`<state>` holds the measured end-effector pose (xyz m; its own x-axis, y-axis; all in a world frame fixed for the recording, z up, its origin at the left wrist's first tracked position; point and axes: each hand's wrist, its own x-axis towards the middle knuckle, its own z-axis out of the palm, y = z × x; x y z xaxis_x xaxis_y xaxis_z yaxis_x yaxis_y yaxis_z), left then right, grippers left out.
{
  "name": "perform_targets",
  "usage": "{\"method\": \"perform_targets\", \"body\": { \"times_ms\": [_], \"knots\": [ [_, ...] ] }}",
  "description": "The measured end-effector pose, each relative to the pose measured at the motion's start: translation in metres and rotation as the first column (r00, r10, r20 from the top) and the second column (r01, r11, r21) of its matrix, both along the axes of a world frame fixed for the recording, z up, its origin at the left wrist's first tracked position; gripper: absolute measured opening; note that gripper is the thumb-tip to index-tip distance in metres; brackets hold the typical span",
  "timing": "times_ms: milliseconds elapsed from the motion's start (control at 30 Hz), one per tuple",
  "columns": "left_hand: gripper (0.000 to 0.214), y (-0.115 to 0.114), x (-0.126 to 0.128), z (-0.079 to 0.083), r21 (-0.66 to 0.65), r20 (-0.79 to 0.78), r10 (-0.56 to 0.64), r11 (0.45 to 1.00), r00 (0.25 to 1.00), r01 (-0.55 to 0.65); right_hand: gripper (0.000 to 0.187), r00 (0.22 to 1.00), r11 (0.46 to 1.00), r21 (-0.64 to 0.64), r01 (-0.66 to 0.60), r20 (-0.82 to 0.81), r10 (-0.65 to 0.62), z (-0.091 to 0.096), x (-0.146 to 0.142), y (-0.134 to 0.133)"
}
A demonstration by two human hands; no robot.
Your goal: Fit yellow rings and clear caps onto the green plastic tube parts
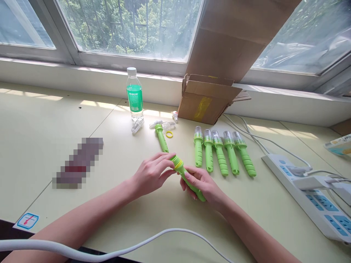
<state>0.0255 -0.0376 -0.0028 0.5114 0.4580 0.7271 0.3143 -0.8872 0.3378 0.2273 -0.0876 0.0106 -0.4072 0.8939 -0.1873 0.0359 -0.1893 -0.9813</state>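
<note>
My right hand point(201, 184) is wrapped round the ribbed handle of a green plastic stick point(183, 171), holding it tilted just above the table. My left hand point(152, 173) pinches the stick's threaded top end, where a yellow ring sits. Another green handle without a cap point(161, 138) lies just beyond my left hand. A loose yellow ring point(169, 134) lies beside it. Two clear caps point(137, 126) point(168, 125) lie near the bottle. To the right, several finished green sticks with clear caps point(219, 151) lie side by side in a row.
A water bottle with a green label point(134, 94) stands near the window sill. An open cardboard box point(204, 98) leans at the back. A white power strip point(309, 195) with plugs lies at the right. A white cable point(123, 248) crosses the table's front edge.
</note>
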Motion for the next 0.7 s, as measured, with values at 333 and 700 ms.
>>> {"method": "perform_targets", "body": {
  "times_ms": [333, 700],
  "knots": [
    [0.011, -0.0008, 0.0014, -0.0008, -0.022, -0.012, -0.001, 1.000, 1.000, 0.000, 0.025, 0.992, 0.994, -0.033, 0.104, 0.076, -0.101, -0.0045, -0.0037, -0.0019],
    [0.010, -0.0021, 0.0000, 0.0047, -0.060, -0.004, 0.003, 0.998, 1.000, -0.003, 0.025, 0.997, 0.997, -0.003, 0.080, 0.005, -0.080, -0.0023, -0.0051, -0.0005]
  ]
}}
